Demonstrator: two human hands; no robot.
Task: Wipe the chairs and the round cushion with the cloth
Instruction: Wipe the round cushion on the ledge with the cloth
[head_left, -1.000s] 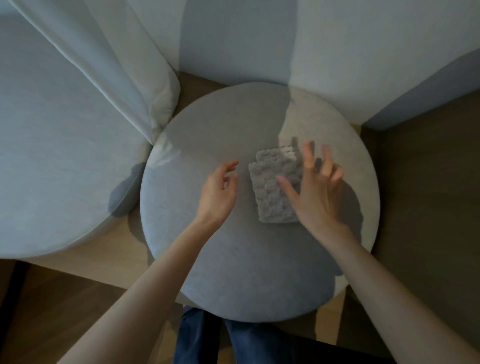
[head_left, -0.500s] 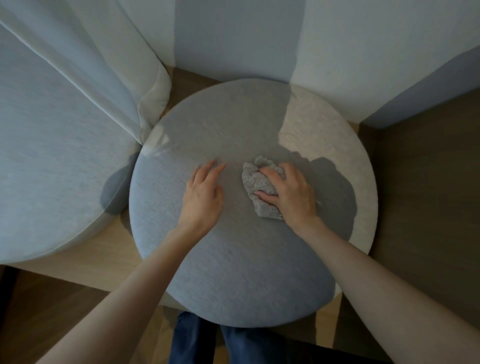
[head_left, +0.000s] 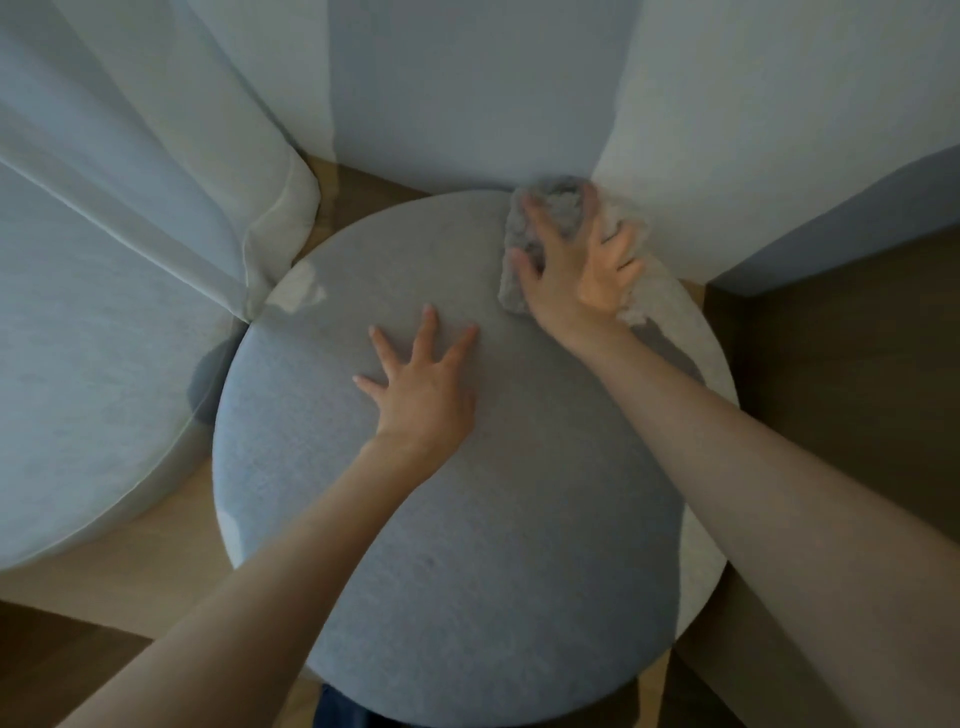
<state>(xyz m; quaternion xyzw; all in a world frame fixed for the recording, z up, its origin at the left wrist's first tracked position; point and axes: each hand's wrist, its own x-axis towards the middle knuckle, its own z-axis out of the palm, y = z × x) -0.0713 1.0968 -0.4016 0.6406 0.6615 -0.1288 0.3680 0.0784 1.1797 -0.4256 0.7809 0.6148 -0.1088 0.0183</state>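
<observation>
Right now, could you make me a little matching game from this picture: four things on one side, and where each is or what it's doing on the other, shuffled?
Things:
1. left hand
2. right hand
3. cloth
4. curtain

Places or states:
A. hangs left of the round cushion
B. bunched at the cushion's far edge
C. fingers spread flat on the cushion's middle
D. presses down on the cloth

Pairs: 1-C, 2-D, 3-B, 4-A.

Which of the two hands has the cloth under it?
The right hand, spread flat on the grey cloth at the far edge of the round cushion; the left hand rests on bare fabric.
</observation>
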